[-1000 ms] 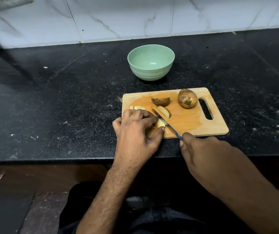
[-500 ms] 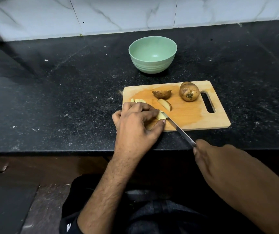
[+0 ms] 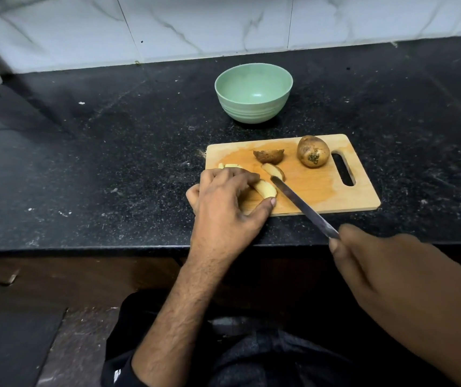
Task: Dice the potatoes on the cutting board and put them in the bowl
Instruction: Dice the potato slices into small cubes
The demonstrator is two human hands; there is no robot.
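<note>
Looking from the head view, I see the black countertop [image 3: 112, 163] with the left hand [image 3: 223, 202] on the near left corner of the wooden cutting board [image 3: 335, 191]. Its fingers are curled over and the thumb is pressed in from the near side, pinching a pale potato wedge [image 3: 265, 189] flat on the board. A few small cut pieces [image 3: 230, 165] peek out just beyond the knuckles. Right of that hand, the knife [image 3: 302, 205] blade slants across the board's near edge, tip just beside the held wedge; I cannot tell if the tip touches it. A second wedge [image 3: 274, 171] lies loose just past the tip. A skin-side-up potato half [image 3: 268, 156] sits further back, mid-board. The green bowl [image 3: 253, 93] stands behind the board on the counter, well apart, nothing inside that I see. A whole potato [image 3: 313, 155] rests near the board's handle slot. Far right, the right hand [image 3: 385, 275] is off the counter edge, closed round the knife handle, fingers wrapped and mostly hidden from me.
</note>
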